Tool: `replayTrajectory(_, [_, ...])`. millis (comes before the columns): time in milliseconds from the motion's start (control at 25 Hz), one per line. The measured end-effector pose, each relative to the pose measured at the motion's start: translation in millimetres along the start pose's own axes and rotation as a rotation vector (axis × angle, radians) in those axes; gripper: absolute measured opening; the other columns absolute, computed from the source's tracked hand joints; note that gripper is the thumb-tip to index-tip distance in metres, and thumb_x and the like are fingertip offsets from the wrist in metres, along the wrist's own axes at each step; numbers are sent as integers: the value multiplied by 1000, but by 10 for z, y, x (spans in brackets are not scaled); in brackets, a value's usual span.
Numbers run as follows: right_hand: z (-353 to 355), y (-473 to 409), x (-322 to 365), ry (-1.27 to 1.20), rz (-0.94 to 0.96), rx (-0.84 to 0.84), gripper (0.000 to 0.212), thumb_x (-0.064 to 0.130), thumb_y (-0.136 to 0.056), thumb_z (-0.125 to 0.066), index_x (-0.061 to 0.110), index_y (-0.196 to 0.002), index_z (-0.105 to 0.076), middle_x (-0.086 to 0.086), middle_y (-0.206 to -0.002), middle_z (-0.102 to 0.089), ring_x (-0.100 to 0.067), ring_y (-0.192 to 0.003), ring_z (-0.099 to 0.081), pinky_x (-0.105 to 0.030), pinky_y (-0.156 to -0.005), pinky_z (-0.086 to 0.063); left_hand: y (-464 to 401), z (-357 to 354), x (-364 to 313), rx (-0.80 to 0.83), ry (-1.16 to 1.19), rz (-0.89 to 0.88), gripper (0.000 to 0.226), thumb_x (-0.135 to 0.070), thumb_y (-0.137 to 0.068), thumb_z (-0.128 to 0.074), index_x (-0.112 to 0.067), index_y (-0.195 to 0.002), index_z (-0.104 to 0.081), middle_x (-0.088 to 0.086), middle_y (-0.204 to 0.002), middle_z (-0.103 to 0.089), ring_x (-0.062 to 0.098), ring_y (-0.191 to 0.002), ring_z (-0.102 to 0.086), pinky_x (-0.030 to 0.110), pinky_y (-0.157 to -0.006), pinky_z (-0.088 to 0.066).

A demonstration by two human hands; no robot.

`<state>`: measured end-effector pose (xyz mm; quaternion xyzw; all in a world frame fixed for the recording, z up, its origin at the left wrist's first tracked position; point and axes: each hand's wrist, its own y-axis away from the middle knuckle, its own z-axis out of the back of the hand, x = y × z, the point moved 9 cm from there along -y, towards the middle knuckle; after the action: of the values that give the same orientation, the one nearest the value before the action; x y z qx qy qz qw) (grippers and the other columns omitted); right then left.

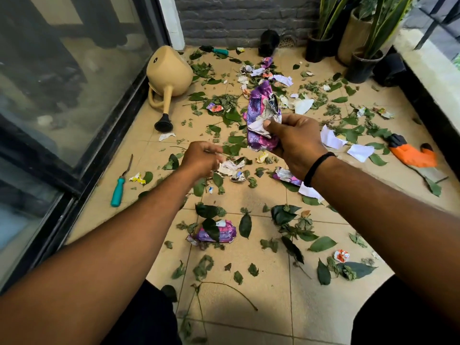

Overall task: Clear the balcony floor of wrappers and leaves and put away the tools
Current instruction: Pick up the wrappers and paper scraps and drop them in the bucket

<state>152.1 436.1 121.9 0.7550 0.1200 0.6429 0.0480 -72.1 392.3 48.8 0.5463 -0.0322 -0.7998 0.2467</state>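
1. Both forearms fill the near edge of the view and reach forward over the tiled balcony floor [261, 195], which is strewn with leaves and wrappers out to the far wall; clearing looks barely begun.
2. Beyond the left hand's fingers and off to their left, a tan watering can [169, 73] lies tipped on its side; a teal-handled tool [119, 187] lies on the floor left of those fingers, long axis running roughly away from the person.
3. Right hand [296, 143] is raised, fingers [270, 125] curled round a bundle of purple wrappers [261, 115], which stands up lengthwise above them.
4. Left hand [202, 158] hangs lower, fingers curled downward; whether they already pinch anything I cannot tell.
5. Crumpled white wrapper [230, 166] lies on the floor just right of the left fingertips, nearer them than the right hand; judged the likely next pick.
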Motion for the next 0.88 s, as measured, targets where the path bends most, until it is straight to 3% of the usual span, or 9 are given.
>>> replayTrajectory(80, [-72,34,-76,63,-19,47,5,2,-93,-68,4,-88,-69,-15,-87,-73,-27,-75,-69,-45,-73,-61,-166,127,494,-101,-175,81,19,3,-90,-63,-11,-98,-73,8,-107,-72,23,-92,-67,33,-72,-55])
replayTrajectory(200, [-104,48,-178,106,-52,81,5,3,-92,-69,5,-89,-72,-22,-96,-74,-34,-80,-68,-53,-79,-60,-328,5,1241,-67,-501,135,20,-6,-94,-59,-17,-89,-75,7,-109,-74,24,-99,-66,37,-93,-54])
replayTrajectory(320, [-98,61,-249,134,-63,110,5,4,-91,-71,7,-87,-71,-23,-91,-73,-31,-76,-66,-46,-76,-60,-337,-286,1634,-113,-586,156,20,-7,-93,-58,-18,-92,-75,5,-106,-73,22,-96,-66,33,-84,-53])
replayTrajectory(440, [-102,160,-387,193,-101,158,9,4,-90,-71,7,-82,-69,-9,-71,-70,-21,-61,-65,-36,-67,-60,-402,-451,1749,-183,-608,127,24,-5,-90,-59,-24,-95,-74,4,-108,-72,28,-98,-67,33,-81,-53])
replayTrajectory(520, [-64,237,-434,230,-128,180,8,4,-90,-71,6,-83,-68,-5,-66,-69,-16,-56,-64,-31,-62,-60,-505,-528,1714,-176,-637,59,28,-4,-90,-60,-23,-103,-76,5,-117,-69,29,-104,-65,35,-84,-53])
replayTrajectory(640, [35,290,-405,249,-138,175,12,3,-91,-68,6,-80,-65,0,-55,-64,-10,-44,-59,-22,-43,-50,-593,-693,1668,-99,-864,-17,32,-12,-91,-61,-20,-120,-71,4,-140,-50,31,-121,-51,42,-98,-47])
replayTrajectory(720, [79,286,-396,223,-152,166,12,3,-91,-68,8,-81,-65,1,-59,-67,-11,-49,-63,-23,-49,-54,-598,-798,1690,-32,-1002,-17,36,-18,-92,-60,-19,-127,-65,5,-148,-41,32,-128,-42,46,-101,-41])
replayTrajectory(880, [49,298,-396,207,-171,174,6,4,-90,-69,8,-86,-67,-5,-73,-73,-15,-61,-69,-26,-57,-58,-593,-821,1717,-52,-1079,-64,40,-21,-91,-62,-14,-131,-58,7,-142,-46,31,-127,-42,45,-101,-38])
